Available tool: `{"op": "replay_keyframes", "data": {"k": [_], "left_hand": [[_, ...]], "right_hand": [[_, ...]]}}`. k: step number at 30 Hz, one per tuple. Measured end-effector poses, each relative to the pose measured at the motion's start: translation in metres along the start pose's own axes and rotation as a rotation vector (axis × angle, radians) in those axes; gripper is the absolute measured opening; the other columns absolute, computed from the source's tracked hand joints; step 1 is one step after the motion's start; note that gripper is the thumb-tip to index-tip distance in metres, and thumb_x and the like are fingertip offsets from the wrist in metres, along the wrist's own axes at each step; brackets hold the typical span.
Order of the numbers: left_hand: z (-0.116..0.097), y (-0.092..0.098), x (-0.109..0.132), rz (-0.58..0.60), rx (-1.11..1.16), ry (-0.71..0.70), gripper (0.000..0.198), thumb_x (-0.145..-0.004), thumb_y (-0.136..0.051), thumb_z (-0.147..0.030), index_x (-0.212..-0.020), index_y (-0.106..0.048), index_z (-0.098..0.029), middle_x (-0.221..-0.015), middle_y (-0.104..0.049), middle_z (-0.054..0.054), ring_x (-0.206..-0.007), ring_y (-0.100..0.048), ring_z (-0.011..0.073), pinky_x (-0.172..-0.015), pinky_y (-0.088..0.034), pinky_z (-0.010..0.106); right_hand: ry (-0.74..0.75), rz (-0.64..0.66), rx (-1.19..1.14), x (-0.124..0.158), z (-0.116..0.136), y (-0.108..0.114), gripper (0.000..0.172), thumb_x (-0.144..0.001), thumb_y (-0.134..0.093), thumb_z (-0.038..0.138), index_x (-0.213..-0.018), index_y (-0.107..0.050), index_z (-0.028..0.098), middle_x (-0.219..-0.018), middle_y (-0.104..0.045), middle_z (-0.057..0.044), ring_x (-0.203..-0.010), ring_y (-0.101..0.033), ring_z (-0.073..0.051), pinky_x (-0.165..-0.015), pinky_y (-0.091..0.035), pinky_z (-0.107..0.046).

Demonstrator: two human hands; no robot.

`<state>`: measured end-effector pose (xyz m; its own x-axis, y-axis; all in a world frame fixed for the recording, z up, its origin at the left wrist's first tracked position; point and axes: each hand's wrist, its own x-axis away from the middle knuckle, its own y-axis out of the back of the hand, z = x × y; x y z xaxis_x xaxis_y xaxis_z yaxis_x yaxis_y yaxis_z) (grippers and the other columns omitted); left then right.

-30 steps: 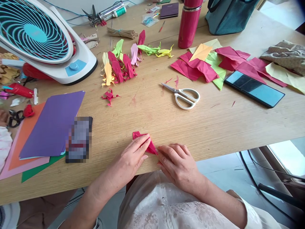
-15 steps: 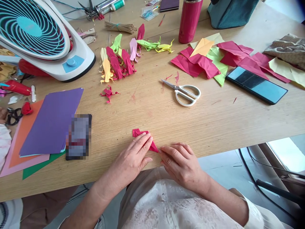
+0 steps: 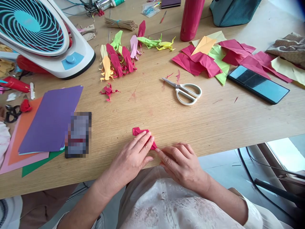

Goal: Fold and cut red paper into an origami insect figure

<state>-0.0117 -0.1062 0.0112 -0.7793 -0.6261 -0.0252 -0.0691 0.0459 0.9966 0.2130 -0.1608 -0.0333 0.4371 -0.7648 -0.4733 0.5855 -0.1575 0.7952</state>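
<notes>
A narrow piece of folded crimson paper (image 3: 136, 131) lies on the table in front of me. My left hand (image 3: 133, 152) rests flat across its middle, fingers stretched out and pressing it down, thumb apart. At the paper's pointed near end is my right hand (image 3: 179, 162), its index fingertip on the tip and the other fingers curled. The right thumb is mostly hidden. Beyond the hands lies a small crimson origami figure (image 3: 109, 91) with thin limbs. Behind it stands a cluster of folded figures (image 3: 116, 62) in red, orange, green and pink.
White-handled scissors (image 3: 187, 93) lie mid-table. Creased paper sheets (image 3: 190, 62) and a phone (image 3: 258, 84) are at right. A red tumbler (image 3: 192, 20) stands behind. On the left are a fan (image 3: 78, 47), coloured sheets (image 3: 51, 119) and a blurred dark device (image 3: 78, 135).
My right index finger has shifted slightly onto the paper's tip, covering a little more of it. My left hand stays pressed on the paper. The whole view has moved slightly.
</notes>
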Motion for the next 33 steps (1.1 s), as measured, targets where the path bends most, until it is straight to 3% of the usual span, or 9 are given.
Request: {"op": "replay_keyframes", "data": {"k": [7,15,22,28,33], "left_hand": [[0.003,0.001,-0.003,-0.045,0.011,-0.011,0.043,-0.101,-0.051,-0.03,-0.138,-0.053,-0.008,-0.143,-0.058,0.019,-0.134,-0.053,0.0315,-0.106,-0.054,0.05],[0.007,-0.002,0.003,-0.12,0.077,-0.052,0.039,-0.1,-0.054,-0.023,-0.136,-0.056,-0.007,-0.142,-0.058,0.015,-0.14,-0.046,0.0282,-0.116,-0.045,0.045],[0.011,0.002,-0.001,-0.128,0.013,-0.051,0.037,-0.1,-0.054,-0.029,-0.132,-0.061,-0.011,-0.139,-0.064,0.012,-0.131,-0.055,0.0304,-0.111,-0.048,0.05],[0.002,0.007,-0.003,-0.1,-0.043,0.002,0.036,-0.101,-0.053,-0.031,-0.13,-0.063,-0.013,-0.14,-0.064,0.011,-0.13,-0.057,0.0297,-0.106,-0.05,0.047],[0.0,0.01,-0.007,-0.081,-0.067,0.007,0.034,-0.098,-0.057,-0.032,-0.124,-0.067,-0.012,-0.135,-0.066,0.013,-0.125,-0.06,0.0322,-0.106,-0.05,0.05]], "right_hand": [[-0.017,0.004,0.054,-0.003,0.002,-0.002,0.03,-0.096,-0.062,0.026,-0.123,-0.066,0.014,-0.101,-0.069,-0.008,-0.086,-0.053,-0.022,-0.079,-0.041,-0.039],[-0.014,0.0,0.052,-0.004,0.003,-0.002,0.025,-0.094,-0.063,0.023,-0.117,-0.068,0.012,-0.101,-0.069,-0.008,-0.086,-0.051,-0.022,-0.079,-0.04,-0.04],[-0.024,-0.005,0.046,-0.004,0.004,-0.002,0.025,-0.094,-0.064,0.023,-0.117,-0.068,0.013,-0.1,-0.07,-0.008,-0.085,-0.052,-0.021,-0.078,-0.041,-0.039],[-0.025,0.0,0.042,-0.004,0.003,-0.003,0.025,-0.096,-0.061,0.024,-0.119,-0.067,0.015,-0.101,-0.07,-0.008,-0.086,-0.053,-0.021,-0.079,-0.042,-0.038],[-0.015,-0.013,0.041,-0.006,0.003,-0.003,0.024,-0.094,-0.064,0.022,-0.117,-0.068,0.014,-0.1,-0.068,-0.008,-0.086,-0.053,-0.02,-0.079,-0.041,-0.039]]}}
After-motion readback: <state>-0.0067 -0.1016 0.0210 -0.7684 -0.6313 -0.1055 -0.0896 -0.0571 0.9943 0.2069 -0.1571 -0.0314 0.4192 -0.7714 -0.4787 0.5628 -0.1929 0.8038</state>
